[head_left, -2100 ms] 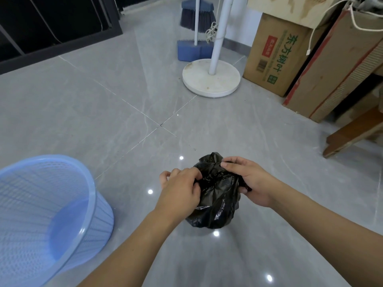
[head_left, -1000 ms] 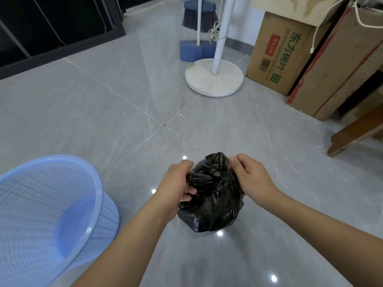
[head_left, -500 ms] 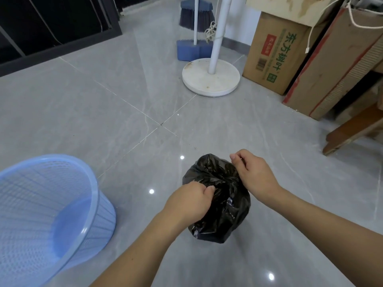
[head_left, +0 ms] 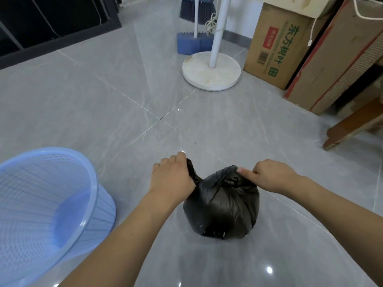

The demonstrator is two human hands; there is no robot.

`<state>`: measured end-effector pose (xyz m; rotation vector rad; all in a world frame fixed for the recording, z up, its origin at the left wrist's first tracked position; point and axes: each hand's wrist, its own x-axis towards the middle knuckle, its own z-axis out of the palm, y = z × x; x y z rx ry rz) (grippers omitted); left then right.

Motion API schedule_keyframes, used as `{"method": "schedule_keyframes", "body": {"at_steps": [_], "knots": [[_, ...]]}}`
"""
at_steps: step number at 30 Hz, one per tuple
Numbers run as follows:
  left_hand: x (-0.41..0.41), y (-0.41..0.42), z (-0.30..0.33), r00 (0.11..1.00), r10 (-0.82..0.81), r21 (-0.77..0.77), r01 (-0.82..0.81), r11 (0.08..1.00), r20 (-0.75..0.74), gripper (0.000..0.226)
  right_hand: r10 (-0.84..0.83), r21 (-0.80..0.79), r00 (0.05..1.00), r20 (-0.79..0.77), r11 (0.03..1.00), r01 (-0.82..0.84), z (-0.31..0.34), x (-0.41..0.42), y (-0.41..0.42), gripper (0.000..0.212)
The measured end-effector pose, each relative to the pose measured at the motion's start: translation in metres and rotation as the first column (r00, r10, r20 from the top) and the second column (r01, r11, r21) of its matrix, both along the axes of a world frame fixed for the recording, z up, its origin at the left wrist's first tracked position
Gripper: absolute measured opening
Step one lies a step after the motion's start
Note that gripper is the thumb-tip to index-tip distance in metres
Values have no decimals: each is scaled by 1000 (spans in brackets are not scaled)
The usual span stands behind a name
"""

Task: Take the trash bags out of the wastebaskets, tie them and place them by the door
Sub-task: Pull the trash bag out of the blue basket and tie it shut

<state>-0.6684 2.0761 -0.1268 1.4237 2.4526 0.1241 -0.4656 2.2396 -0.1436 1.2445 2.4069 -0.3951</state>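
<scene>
A small, full black trash bag (head_left: 222, 206) sits on the grey tiled floor in front of me, its top gathered into a knot. My left hand (head_left: 173, 177) grips one twisted end of the bag, pulled out to the left. My right hand (head_left: 268, 176) pinches the other end at the knot, on the right. A light blue mesh wastebasket (head_left: 43, 208) stands at the lower left with no bag inside.
A white fan stand with a round base (head_left: 211, 70) is ahead, with a blue broom and dustpan (head_left: 193, 41) behind it. Cardboard boxes (head_left: 275, 44) line the right side, next to a wooden piece (head_left: 356, 126). A dark frame (head_left: 51, 25) runs along the upper left.
My hands were bunched over the bag's top, working it. Now they have pulled apart sideways, each holding one end, and the knot is drawn tight on top.
</scene>
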Motion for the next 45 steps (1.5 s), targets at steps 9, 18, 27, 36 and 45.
{"method": "schedule_keyframes", "body": {"at_steps": [9,18,27,36,45], "knots": [[21,4,-17,937,-103,-243,192,951,335,63,-104,-283,972,-209,958,41,5,0,-7,61],[53,-7,-25,673,260,-394,51,918,692,47,-565,-665,753,-336,709,235,6,-8,-13,39],[59,-21,-27,313,572,-546,-176,819,758,49,-808,-858,512,-293,458,232,0,-11,-17,26],[39,-27,-26,160,427,-346,-373,861,890,49,-742,-774,528,-413,591,225,-13,-6,-11,39],[35,-20,-48,583,378,-144,-406,902,719,37,-185,-387,982,-38,909,157,-6,-6,-22,64]]}}
